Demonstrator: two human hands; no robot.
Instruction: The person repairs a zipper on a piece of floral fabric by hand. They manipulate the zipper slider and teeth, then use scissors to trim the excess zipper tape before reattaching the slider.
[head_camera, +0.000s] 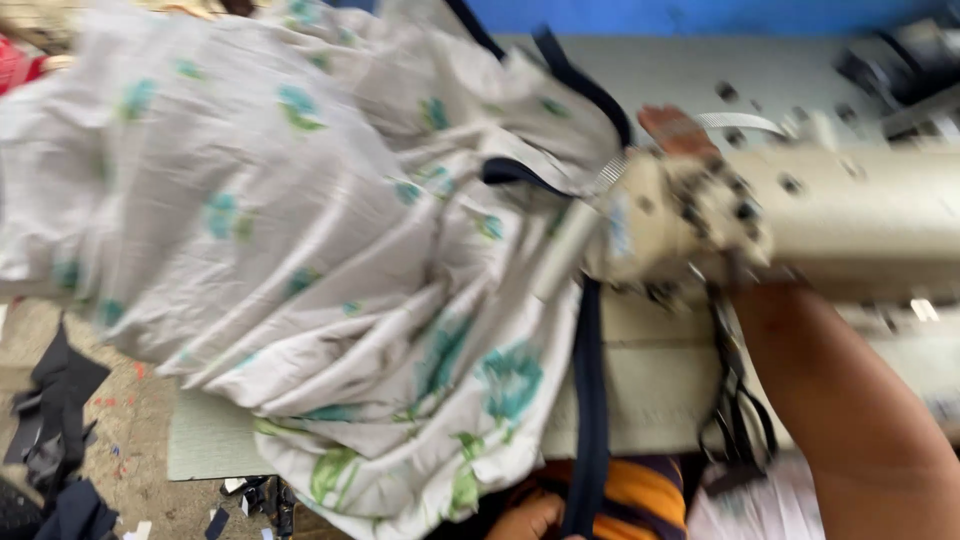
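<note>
Fabric (300, 230), pale with teal flowers, lies bunched over the sewing machine (700, 215) and table (650, 370), its navy trim (590, 400) hanging down. Better to keep that trim flat and untwisted while feeding. The right hand (678, 130) reaches behind the machine head, forearm crossing the table; its grip is hidden. The left hand (530, 518) pinches the trim low.

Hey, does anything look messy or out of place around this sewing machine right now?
Yes. Dark fabric scraps litter the floor at lower left. The floral cloth is bunched over the table edge, and a navy strip dangles loose below the sewing machine head.
</note>
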